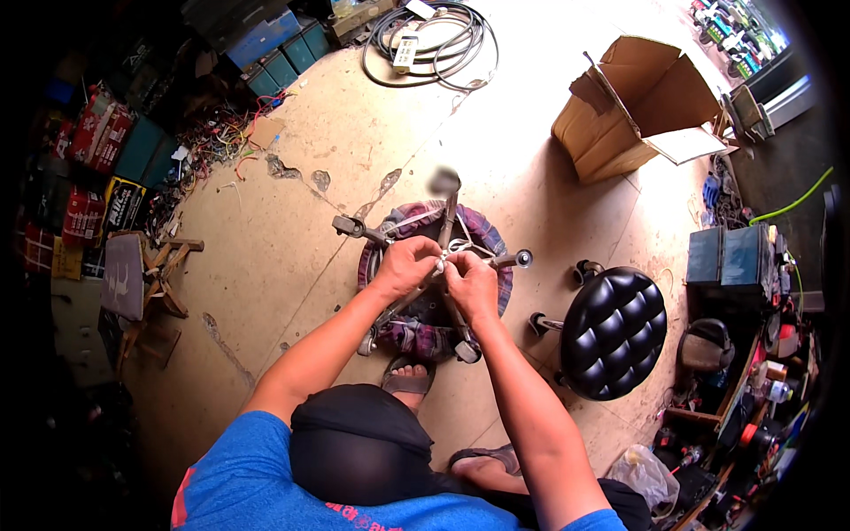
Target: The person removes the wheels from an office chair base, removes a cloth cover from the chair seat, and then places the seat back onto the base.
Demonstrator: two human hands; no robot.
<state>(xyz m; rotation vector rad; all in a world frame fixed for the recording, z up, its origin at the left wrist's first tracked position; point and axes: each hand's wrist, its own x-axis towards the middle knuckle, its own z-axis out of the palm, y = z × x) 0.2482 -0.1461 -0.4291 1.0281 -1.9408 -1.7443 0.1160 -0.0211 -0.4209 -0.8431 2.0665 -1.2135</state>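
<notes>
Starting well left of the fingers point(428, 250): spot a small wooden stool point(122, 276), grey on top, well apart from the action. Moving in now, to the left hand point(405, 269): bent over the hub, thumb and forefinger tips closed together, apparently pinching pale ties point(415, 219). And directly beneath the fingers, see the upturned stool point(451, 211): casters up, seat down, plaid cover point(409, 340) gathered around the rim.

Call it well along, judging by looks: cover already around the seat, ties already drawn in from the rim toward the middle. Left over, presumably: securing ends, right there between the fingertips. Knotted, or merely held? Cannot tell; too small, and half hidden by the fingers.

Across to the right hand point(474, 285), close against the left: fingertips likewise closed, seemingly on the same ties, not released. Farther right of the fingers, note a black tufted stool point(614, 334); ahead and right of the fingers, an open cardboard box point(595, 133).
</notes>
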